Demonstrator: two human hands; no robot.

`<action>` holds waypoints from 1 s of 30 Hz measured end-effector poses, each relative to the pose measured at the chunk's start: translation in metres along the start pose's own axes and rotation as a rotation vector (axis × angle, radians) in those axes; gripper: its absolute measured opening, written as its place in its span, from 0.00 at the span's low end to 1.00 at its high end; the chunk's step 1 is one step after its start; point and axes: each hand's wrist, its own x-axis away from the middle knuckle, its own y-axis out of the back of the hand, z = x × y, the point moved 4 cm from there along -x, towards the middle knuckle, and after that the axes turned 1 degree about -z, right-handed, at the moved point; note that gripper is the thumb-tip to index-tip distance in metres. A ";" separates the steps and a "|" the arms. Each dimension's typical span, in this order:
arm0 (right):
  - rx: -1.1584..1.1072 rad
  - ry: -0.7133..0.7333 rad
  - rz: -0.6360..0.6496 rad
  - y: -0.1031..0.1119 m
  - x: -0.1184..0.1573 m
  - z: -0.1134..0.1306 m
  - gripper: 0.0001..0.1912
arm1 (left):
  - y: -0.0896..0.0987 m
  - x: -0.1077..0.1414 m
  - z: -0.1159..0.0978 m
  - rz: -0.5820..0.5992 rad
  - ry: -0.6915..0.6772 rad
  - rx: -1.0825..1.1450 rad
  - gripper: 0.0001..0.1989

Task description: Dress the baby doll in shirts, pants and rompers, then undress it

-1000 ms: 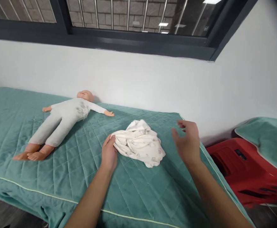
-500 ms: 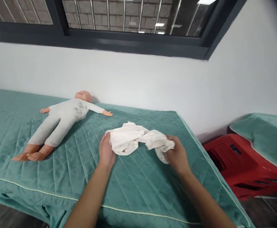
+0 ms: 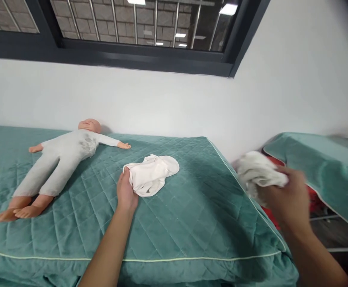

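Left fingers (image 3: 126, 173) pinched white cloth (image 3: 150, 173) mid-frame, right fingers (image 3: 292, 177) gripped bunched cloth (image 3: 256, 167) frame right, near bed (image 3: 192, 223) edge; loose folds, we judged, could slip floorward if grip slackened.

The left hand (image 3: 127, 193) and the blurry right hand (image 3: 292, 199) are bare, and both slim forearms (image 3: 111, 243) are bare too.

- No text, label, brand or number could be read.
- Grey marks (image 3: 88, 144) showed on the torso of the doll (image 3: 50, 165); whether they were print or stains could not be told.
- A dark spot (image 3: 148, 191) low on the white cloth (image 3: 148, 173) was too small to make out.
- The crumpled cloth (image 3: 256, 169) was too blurred for any print to be read.
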 end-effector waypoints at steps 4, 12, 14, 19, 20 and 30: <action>0.160 0.349 0.399 -0.077 0.025 -0.013 0.16 | -0.001 0.001 -0.001 0.040 -0.002 0.010 0.20; 0.295 0.409 0.418 -0.095 0.048 -0.023 0.21 | -0.009 -0.015 -0.025 0.156 0.089 -0.248 0.20; 0.257 0.452 0.364 -0.083 0.054 -0.005 0.24 | -0.021 -0.017 -0.037 0.245 0.128 -0.349 0.18; -0.223 0.517 0.467 -0.072 0.070 0.079 0.26 | -0.076 0.001 -0.092 0.524 0.045 -0.583 0.16; -0.317 0.505 0.522 -0.074 0.068 0.099 0.26 | -0.091 0.010 -0.105 0.599 -0.010 -0.656 0.17; -0.632 0.635 0.818 -0.086 0.013 0.280 0.13 | -0.167 0.092 -0.201 0.782 -0.797 -1.164 0.12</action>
